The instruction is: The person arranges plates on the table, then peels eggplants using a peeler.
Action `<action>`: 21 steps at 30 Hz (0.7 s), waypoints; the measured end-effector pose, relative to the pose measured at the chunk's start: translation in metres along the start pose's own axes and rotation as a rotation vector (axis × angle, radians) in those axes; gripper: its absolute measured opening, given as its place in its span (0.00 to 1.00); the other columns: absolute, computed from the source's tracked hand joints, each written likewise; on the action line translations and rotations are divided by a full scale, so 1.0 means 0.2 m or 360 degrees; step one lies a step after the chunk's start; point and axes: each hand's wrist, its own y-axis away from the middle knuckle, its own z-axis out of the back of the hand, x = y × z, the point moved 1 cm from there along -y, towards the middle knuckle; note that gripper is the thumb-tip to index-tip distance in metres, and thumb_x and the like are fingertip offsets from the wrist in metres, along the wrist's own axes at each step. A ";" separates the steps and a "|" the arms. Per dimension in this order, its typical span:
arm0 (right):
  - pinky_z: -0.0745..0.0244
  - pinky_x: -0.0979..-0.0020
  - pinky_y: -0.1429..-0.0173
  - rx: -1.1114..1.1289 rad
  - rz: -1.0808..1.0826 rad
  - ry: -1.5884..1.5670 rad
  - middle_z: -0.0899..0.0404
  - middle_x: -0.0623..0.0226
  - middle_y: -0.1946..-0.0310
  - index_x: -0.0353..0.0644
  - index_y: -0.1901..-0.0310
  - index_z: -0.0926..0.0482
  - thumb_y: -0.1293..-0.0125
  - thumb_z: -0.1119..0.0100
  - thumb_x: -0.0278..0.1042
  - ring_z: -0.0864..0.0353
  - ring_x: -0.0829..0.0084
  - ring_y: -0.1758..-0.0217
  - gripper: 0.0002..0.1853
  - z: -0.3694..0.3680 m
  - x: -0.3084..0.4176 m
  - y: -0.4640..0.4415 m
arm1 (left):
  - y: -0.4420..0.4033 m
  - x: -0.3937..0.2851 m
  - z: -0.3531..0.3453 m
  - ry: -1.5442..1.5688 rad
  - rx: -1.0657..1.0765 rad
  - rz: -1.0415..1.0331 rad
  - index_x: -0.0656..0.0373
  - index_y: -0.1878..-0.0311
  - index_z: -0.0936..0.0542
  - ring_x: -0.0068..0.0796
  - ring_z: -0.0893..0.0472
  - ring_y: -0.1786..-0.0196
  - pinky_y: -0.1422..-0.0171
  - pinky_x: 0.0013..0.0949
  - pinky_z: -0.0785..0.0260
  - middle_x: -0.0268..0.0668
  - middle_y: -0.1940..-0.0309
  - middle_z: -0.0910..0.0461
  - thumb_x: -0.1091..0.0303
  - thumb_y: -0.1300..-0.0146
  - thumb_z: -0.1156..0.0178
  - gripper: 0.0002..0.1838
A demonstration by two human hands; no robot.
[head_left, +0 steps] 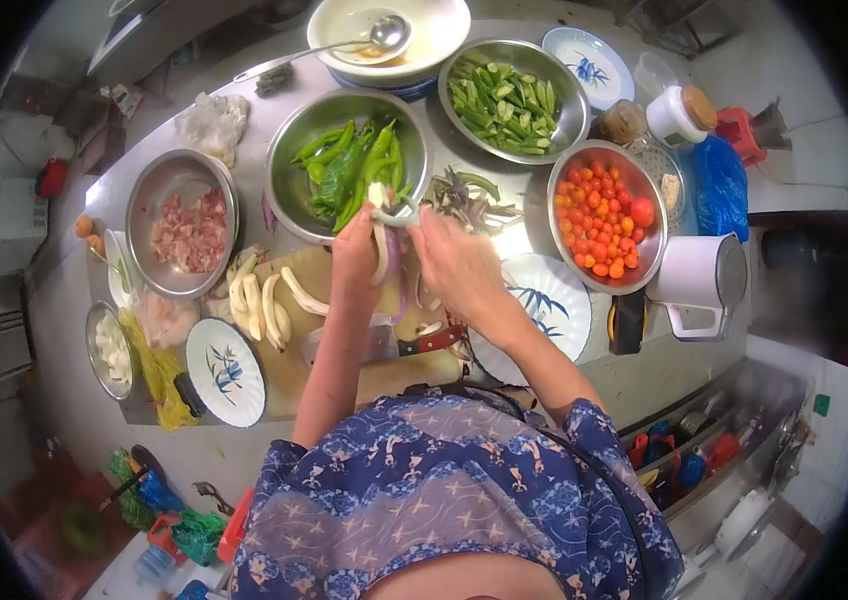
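Note:
Upright in my left hand (354,258) is a long, thin eggplant (380,262), pale where its skin is off, its top end pointing away from me. My right hand (459,268) is closed around a pale peeler (396,216), whose head lies against the eggplant's upper part. A purple strip of skin (403,278) hangs between the hands. Beneath them, a cutting board (384,380) carries several pale peeled eggplants (272,308) on its left. A knife with a red-brown handle (428,342) lies across the board, its blade partly behind my left forearm.
Steel bowls hold green peppers (359,165), cut okra (506,108), small tomatoes (602,220) and raw meat (187,232). A ladle (384,35) rests in a white bowl (444,25) at the back. White plates (227,372) (554,300) flank the board. A white jug (689,275) stands right.

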 end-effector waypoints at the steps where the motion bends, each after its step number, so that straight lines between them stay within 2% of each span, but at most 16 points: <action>1: 0.22 0.56 0.73 0.0030 -0.0013 0.0024 0.18 0.55 0.72 0.36 0.55 0.25 0.26 0.45 0.40 0.16 0.51 0.75 0.13 0.00 0.01 -0.02 | 0.00 0.01 0.00 0.0015 0.0000 -0.0013 0.65 0.40 0.21 0.23 0.18 0.62 0.57 0.28 0.24 0.36 0.58 0.16 0.61 0.20 0.54 0.20; 3: 0.22 0.57 0.74 0.0034 0.0018 0.0044 0.18 0.54 0.72 0.35 0.57 0.25 0.26 0.45 0.40 0.16 0.51 0.75 0.13 0.00 0.02 -0.05 | 0.01 0.00 0.02 0.0043 0.0054 -0.0032 0.66 0.41 0.20 0.22 0.17 0.58 0.55 0.27 0.23 0.36 0.56 0.15 0.66 0.22 0.50 0.17; 6: 0.25 0.51 0.71 0.0058 -0.0037 -0.0069 0.20 0.51 0.71 0.38 0.57 0.28 0.25 0.47 0.37 0.19 0.46 0.73 0.10 -0.03 0.03 -0.02 | -0.01 0.00 0.06 -0.0080 0.0046 -0.0056 0.65 0.38 0.22 0.27 0.17 0.57 0.54 0.31 0.23 0.39 0.55 0.17 0.64 0.25 0.49 0.19; 8: 0.24 0.51 0.72 0.0131 -0.0070 0.0062 0.20 0.52 0.72 0.38 0.57 0.28 0.25 0.46 0.37 0.18 0.47 0.73 0.10 -0.02 0.06 0.02 | -0.02 0.01 0.04 -0.0116 -0.0012 -0.0091 0.64 0.38 0.22 0.26 0.17 0.57 0.54 0.31 0.24 0.39 0.54 0.17 0.64 0.24 0.49 0.19; 14: 0.25 0.50 0.73 0.0166 -0.0198 -0.0008 0.20 0.52 0.73 0.39 0.57 0.29 0.26 0.45 0.35 0.19 0.46 0.75 0.09 -0.07 0.11 0.19 | -0.07 0.02 0.00 -0.0085 -0.0174 -0.0209 0.63 0.38 0.23 0.26 0.19 0.62 0.61 0.30 0.24 0.36 0.59 0.19 0.58 0.21 0.51 0.20; 16: 0.26 0.49 0.73 0.0167 -0.0247 -0.0126 0.20 0.50 0.72 0.38 0.57 0.29 0.26 0.45 0.34 0.20 0.44 0.75 0.08 -0.08 0.12 0.24 | -0.09 0.02 -0.03 -0.0046 -0.0337 -0.0288 0.61 0.39 0.23 0.26 0.20 0.65 0.66 0.30 0.25 0.34 0.61 0.21 0.57 0.21 0.51 0.20; 17: 0.25 0.51 0.74 0.0186 -0.0224 -0.0181 0.20 0.50 0.74 0.37 0.56 0.30 0.24 0.49 0.36 0.19 0.46 0.77 0.09 -0.08 0.12 0.26 | -0.11 0.04 -0.01 -0.0047 -0.0318 -0.0331 0.59 0.38 0.24 0.25 0.21 0.67 0.68 0.31 0.25 0.33 0.64 0.22 0.55 0.21 0.53 0.20; 21: 0.24 0.50 0.74 0.0216 -0.0264 -0.0349 0.19 0.49 0.72 0.37 0.57 0.29 0.24 0.48 0.35 0.19 0.45 0.77 0.09 -0.09 0.11 0.31 | -0.11 0.03 -0.03 0.0015 -0.0391 -0.0422 0.59 0.37 0.25 0.25 0.22 0.69 0.67 0.31 0.25 0.32 0.67 0.24 0.54 0.20 0.56 0.22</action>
